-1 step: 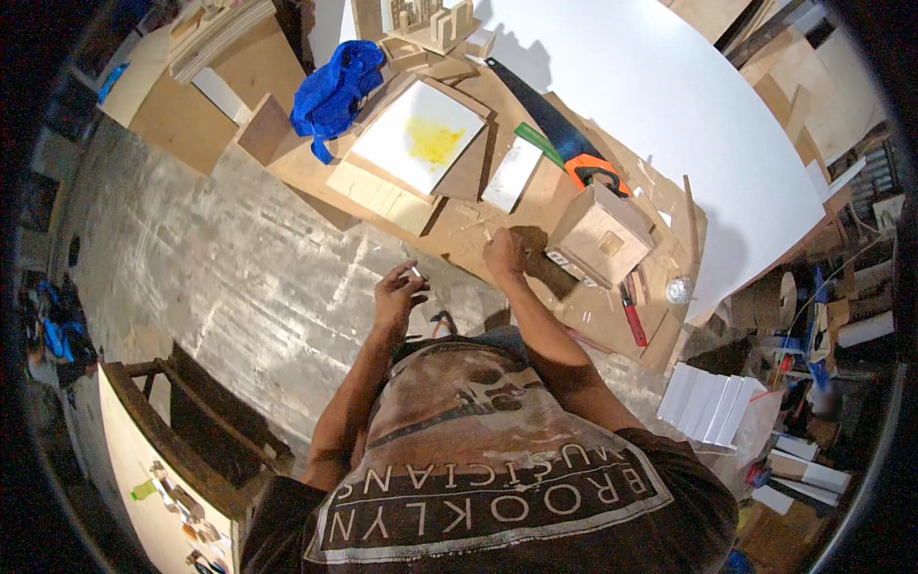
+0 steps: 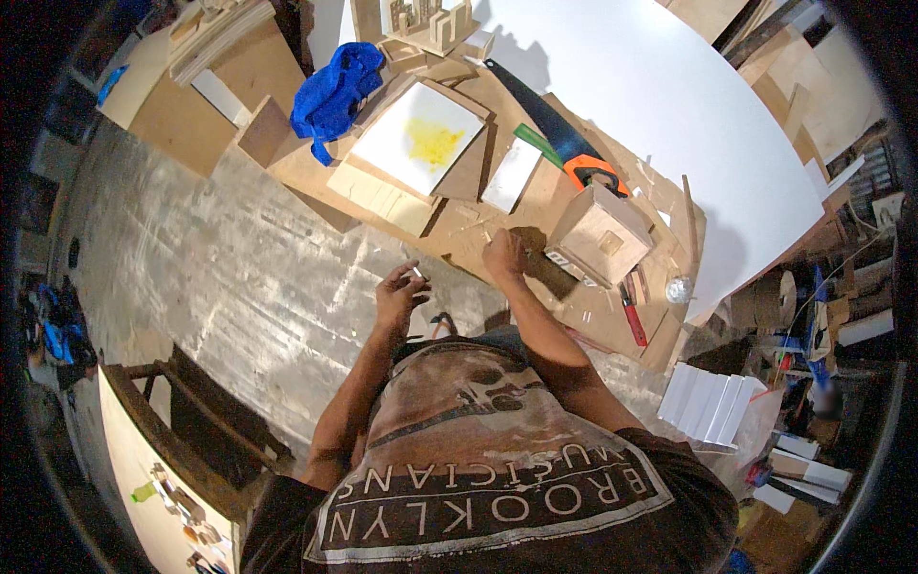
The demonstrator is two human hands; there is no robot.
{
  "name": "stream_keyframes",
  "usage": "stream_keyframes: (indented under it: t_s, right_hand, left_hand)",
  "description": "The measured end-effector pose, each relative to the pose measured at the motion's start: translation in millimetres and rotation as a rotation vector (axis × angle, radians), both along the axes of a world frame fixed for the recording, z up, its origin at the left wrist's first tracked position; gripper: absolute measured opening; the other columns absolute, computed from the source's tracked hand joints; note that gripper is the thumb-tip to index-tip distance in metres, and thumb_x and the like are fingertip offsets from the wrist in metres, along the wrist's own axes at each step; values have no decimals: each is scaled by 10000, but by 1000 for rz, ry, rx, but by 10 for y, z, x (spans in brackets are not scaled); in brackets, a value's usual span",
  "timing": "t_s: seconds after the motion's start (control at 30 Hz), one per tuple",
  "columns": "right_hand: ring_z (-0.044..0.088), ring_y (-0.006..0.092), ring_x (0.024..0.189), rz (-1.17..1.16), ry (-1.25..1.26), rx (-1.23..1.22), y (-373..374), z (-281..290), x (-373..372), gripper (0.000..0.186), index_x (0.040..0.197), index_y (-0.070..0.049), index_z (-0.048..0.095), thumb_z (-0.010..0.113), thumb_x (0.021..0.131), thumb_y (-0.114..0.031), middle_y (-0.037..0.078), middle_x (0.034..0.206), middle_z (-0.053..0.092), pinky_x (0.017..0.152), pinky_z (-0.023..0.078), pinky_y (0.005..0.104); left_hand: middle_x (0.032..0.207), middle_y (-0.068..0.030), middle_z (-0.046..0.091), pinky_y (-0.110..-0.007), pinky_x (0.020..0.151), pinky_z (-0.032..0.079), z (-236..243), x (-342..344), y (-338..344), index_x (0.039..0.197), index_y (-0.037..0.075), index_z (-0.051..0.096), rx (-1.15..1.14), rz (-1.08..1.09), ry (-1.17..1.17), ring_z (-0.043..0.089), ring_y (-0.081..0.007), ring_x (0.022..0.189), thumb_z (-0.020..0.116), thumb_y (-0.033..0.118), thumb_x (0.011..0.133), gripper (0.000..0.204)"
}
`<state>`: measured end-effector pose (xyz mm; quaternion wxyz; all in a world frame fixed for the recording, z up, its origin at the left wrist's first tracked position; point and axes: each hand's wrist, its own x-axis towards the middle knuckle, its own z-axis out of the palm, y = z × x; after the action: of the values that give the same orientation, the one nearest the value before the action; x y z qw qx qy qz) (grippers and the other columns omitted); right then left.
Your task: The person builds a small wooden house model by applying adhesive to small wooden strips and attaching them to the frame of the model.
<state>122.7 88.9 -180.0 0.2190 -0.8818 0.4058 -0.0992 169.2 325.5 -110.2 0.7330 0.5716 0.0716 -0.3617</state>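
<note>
My left hand [image 2: 397, 298] is raised over the concrete floor, short of the workbench edge. Between its curled fingers is a small white stick that looks like a cigarette [image 2: 416, 272]. My right hand [image 2: 504, 256] rests at the near edge of the brown work board [image 2: 449, 234], its fingers closed; what they pinch, if anything, is too small to make out. Just right of it stands a square wooden box [image 2: 602, 239] with a small square mark or hole in its top. Beyond the hand lies a white rectangular strip [image 2: 512, 175].
A handsaw [image 2: 550, 120] with an orange and black handle lies behind the box. Left of it are a yellow-stained white sheet [image 2: 421, 139] and a blue cloth [image 2: 337, 96]. A red-handled tool [image 2: 633, 320] sits near the right edge. White panels [image 2: 706, 404] are stacked at right.
</note>
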Motion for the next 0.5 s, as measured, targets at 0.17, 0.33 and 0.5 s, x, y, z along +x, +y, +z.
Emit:
stream_keyframes:
  t_s: [0.17, 0.33, 0.5]
  right_hand:
    - [656, 394, 804, 98, -27, 33, 17, 146, -109, 172, 846, 15, 660, 663, 788, -146, 247, 837, 658, 670, 494, 474]
    - [647, 231, 740, 169, -440, 279, 54, 273, -394, 140, 853, 25, 627, 682, 829, -101, 133, 757, 636, 703, 501, 341]
    - [622, 113, 764, 227, -603, 590, 307, 953, -576, 56, 868, 26, 636, 669, 853, -17, 63, 792, 660, 725, 495, 279]
  left_hand:
    - [943, -109, 694, -320, 690, 561, 45, -3, -23, 1284, 22, 587, -26, -27, 3, 676, -195, 821, 591, -32, 885, 402]
    - [947, -120, 695, -321, 691, 561, -7, -25, -17, 1297, 22, 572, -57, -36, 22, 679, -205, 815, 593, -26, 892, 408]
    - [932, -117, 692, -314, 691, 558, 101, -16, -97, 1284, 14, 574, -143, -45, 27, 680, -205, 826, 605, -7, 901, 384]
